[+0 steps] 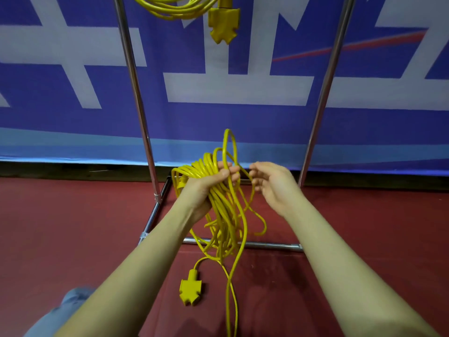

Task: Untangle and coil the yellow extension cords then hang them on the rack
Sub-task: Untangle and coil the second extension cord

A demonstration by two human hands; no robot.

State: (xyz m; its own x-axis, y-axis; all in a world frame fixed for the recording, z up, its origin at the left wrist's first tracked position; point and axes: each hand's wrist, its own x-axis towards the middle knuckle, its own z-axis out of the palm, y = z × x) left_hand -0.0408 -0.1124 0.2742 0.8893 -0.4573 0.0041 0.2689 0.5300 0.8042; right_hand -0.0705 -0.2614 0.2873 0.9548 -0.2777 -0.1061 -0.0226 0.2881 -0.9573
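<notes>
The yellow cord (220, 205) hangs bunched in front of the rack (136, 93), between its two posts; it looks light, limp and springy, so expect loops to slip. Take hold where the loops gather. Your left hand (206, 183) grips that bundle, fingers curled round it. Your right hand (272, 183), just beside it, is loosely open, holding nothing. Another coil (175, 7) already hangs higher on the rack.

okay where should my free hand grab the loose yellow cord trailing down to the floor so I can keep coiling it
Judging by its lie, take the loose strand just below the coil that the left hand grips, with the right hand from the right. There it hangs single and free, clear of the tangled loops.
</notes>
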